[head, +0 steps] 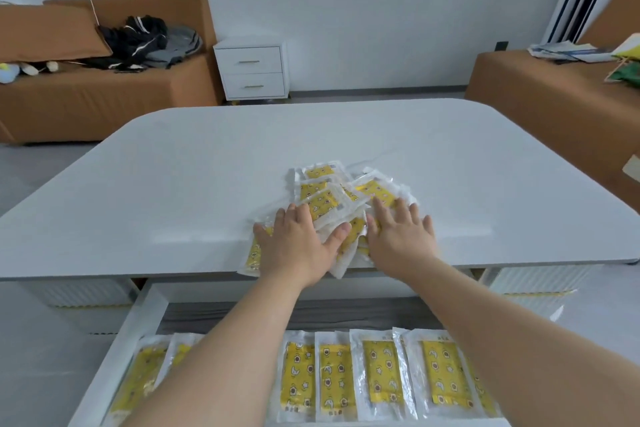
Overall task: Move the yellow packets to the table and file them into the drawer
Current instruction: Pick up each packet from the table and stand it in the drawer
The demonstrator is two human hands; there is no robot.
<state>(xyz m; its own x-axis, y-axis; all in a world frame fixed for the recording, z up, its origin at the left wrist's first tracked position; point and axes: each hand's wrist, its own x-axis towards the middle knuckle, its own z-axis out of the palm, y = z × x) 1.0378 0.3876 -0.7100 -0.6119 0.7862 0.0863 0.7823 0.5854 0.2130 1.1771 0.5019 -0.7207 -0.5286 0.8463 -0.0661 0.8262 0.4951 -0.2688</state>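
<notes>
Now, both hands were down on the heap. The left hand [298, 244] lay flat, fingers straight and spread, pressing the near left side of the loose pile of yellow patterned packets in clear plastic wrappers [323, 192]. The right hand [403, 239] did the same on the near right side, palm down and fingers splayed, its thumb just beside the left thumb. Neither hand was curled round anything; both only rested wide on top.

That pile sat at the centre of the frame, on the near edge of the white rounded table [207, 163], and 1 or 2 packets poked out over the lip between the wrists.

Below it, across the bottom of the frame, the white drawer [138, 322] stood pulled out. Inside, a neat row of matching yellow packets [332, 378] lay side by side, wrappers overlapping slightly, with both forearms crossing above and hiding part of the row.

Up in the left of the frame, a brown fabric sofa [86, 104] carried a heap of dark clothing [145, 38]. Beside it against the wall stood a white 2-drawer cabinet [252, 69]. Over on the right, a second brown seat [554, 97] held some papers [568, 52].
</notes>
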